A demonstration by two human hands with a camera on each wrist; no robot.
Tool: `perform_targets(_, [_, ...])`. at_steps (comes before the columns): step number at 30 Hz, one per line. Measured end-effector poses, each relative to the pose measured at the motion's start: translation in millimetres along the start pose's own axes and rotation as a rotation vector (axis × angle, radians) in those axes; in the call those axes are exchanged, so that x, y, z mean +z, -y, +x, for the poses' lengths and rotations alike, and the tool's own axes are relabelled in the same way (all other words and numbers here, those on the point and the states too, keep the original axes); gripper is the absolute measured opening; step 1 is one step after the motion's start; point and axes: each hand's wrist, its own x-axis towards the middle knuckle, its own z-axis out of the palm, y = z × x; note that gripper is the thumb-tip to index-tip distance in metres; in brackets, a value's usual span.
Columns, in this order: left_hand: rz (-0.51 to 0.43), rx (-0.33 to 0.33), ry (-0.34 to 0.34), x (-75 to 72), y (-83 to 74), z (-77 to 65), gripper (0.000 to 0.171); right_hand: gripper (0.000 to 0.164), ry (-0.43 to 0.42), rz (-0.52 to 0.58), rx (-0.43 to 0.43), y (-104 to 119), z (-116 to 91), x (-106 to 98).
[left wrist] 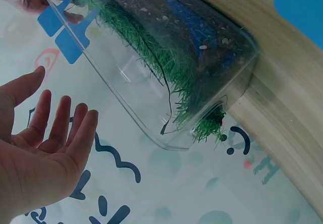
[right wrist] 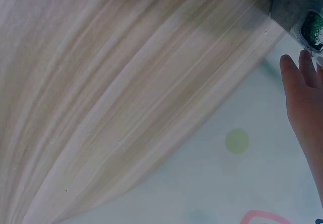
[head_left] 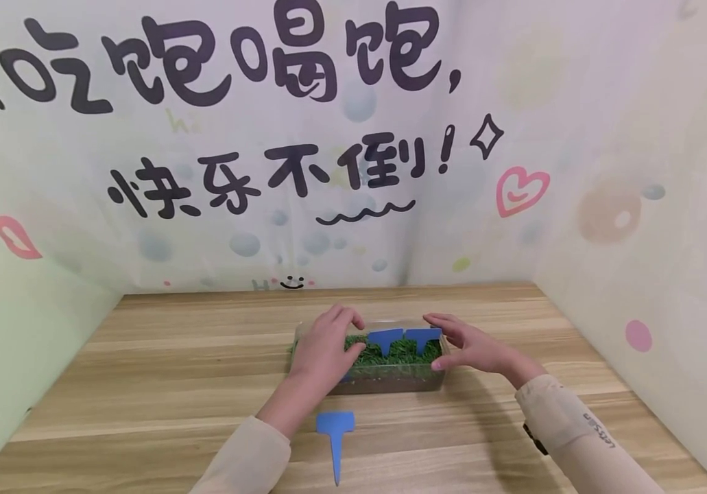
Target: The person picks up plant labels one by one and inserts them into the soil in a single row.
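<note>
A clear plastic box [head_left: 393, 379] with green artificial grass [head_left: 399, 353] and brown soil stands on the table. Two blue T-shaped plant labels [head_left: 385, 339] [head_left: 422, 338] stick up from the grass. My left hand [head_left: 324, 346] hovers over the box's left part, its fingers spread and loosely bent, holding nothing. At the right end, my right hand [head_left: 473, 348] has its thumb by the front corner and its fingers straight near the back one. Through the clear wall in the left wrist view, more blue [left wrist: 189, 19] shows against the soil.
One loose blue plant label [head_left: 336, 436] lies on the wood-grain table [head_left: 205, 357] in front of the box, its point toward me. Behind the table hangs a printed white backdrop [head_left: 254, 240], with pale side walls left and right.
</note>
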Motion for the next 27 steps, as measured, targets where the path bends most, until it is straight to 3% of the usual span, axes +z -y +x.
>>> perform_targets(27, [-0.113, -0.008, 0.081, -3.1, 7.9, -29.0, 0.021, 0.090, 0.014, -0.002, 0.016, 2, 0, -1])
